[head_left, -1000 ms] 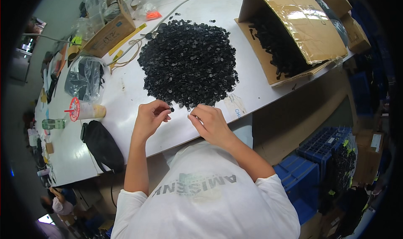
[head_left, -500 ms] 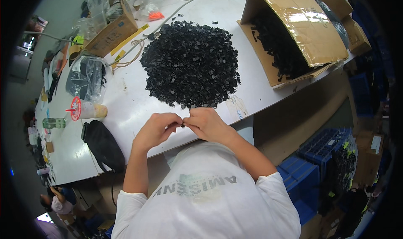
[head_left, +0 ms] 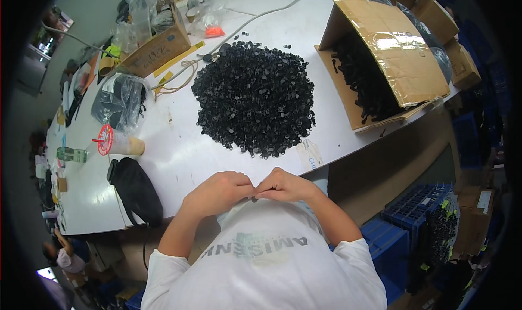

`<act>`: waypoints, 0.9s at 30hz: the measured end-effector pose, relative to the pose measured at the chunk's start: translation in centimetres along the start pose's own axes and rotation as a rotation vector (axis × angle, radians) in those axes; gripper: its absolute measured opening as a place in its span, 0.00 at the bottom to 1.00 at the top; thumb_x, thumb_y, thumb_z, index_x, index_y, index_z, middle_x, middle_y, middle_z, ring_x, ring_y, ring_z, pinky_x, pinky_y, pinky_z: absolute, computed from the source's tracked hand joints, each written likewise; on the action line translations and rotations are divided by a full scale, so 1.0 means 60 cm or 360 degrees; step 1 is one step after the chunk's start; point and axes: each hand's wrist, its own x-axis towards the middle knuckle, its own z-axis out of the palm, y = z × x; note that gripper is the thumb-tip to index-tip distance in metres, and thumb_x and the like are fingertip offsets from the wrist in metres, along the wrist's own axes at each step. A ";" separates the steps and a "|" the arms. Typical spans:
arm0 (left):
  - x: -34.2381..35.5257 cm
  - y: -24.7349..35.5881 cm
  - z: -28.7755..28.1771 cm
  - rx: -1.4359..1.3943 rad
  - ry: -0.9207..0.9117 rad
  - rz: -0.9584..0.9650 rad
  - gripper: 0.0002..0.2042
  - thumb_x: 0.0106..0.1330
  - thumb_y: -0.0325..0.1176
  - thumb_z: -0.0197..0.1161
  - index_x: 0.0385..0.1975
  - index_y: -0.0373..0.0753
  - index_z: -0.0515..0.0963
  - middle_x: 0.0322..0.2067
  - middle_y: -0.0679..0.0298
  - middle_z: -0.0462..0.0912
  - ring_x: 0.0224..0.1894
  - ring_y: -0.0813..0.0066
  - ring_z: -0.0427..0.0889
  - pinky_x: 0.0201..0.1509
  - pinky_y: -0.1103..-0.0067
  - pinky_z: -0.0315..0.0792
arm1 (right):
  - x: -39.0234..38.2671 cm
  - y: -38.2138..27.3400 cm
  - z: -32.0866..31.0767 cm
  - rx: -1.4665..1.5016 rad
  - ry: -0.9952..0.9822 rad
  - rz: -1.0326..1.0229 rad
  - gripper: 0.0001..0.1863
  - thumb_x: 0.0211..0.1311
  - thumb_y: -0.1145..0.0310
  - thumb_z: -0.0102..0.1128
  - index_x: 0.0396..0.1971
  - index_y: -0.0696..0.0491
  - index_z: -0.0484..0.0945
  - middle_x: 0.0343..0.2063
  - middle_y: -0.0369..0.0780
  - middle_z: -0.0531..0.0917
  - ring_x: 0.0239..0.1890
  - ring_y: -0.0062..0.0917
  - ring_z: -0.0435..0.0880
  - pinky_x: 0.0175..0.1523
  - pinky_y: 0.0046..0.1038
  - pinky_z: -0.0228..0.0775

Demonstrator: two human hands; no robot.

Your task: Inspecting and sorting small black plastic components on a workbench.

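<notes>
Close to my chest, at the table's front edge, my left hand [head_left: 220, 192] and my right hand [head_left: 286, 185] meet with fingertips pinched together. Between them shows a small black piece [head_left: 253, 199], mostly covered by the fingers. It looks like the small plastic tabs with a ring end in the large black pile [head_left: 255, 98] just beyond my hands. Both hands are closed on this piece. A few loose black tabs [head_left: 287, 47] lie behind the pile.
An open cardboard box [head_left: 389, 43] of black pieces lies on its side at right. Leftward are a drink cup [head_left: 128, 144], a black pouch [head_left: 136, 192], a green bottle [head_left: 72, 154] and a bagged dark item [head_left: 117, 103]. Blue crates [head_left: 389, 245] stand at lower right.
Both hands have drawn back from the pile toward my chest, still joined at the fingertips. The small black piece is now more hidden. The view has tilted and shifted slightly.
</notes>
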 end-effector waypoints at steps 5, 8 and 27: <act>0.001 0.011 0.011 0.0163 0.0140 0.0101 0.07 0.49 0.24 0.63 0.29 0.40 0.78 0.28 0.65 0.77 0.32 0.66 0.78 0.33 0.73 0.73 | -0.007 -0.008 0.003 0.0326 -0.0159 0.0185 0.09 0.64 0.70 0.56 0.28 0.59 0.81 0.12 0.41 0.79 0.14 0.20 0.78 0.21 0.21 0.64; 0.004 -0.006 0.034 0.0246 0.0252 0.0143 0.06 0.51 0.25 0.64 0.29 0.40 0.78 0.26 0.65 0.79 0.29 0.66 0.78 0.31 0.74 0.72 | -0.009 -0.017 0.010 0.0198 -0.0010 0.0313 0.09 0.64 0.71 0.55 0.28 0.59 0.80 0.12 0.39 0.79 0.13 0.21 0.77 0.21 0.21 0.65; 0.037 -0.036 0.147 -0.0971 0.1159 -0.0628 0.07 0.63 0.28 0.59 0.29 0.32 0.81 0.21 0.60 0.80 0.21 0.72 0.75 0.27 0.77 0.68 | -0.017 0.005 0.043 -0.1392 0.0682 -0.0111 0.12 0.55 0.63 0.60 0.17 0.53 0.75 0.11 0.40 0.76 0.15 0.34 0.79 0.22 0.34 0.71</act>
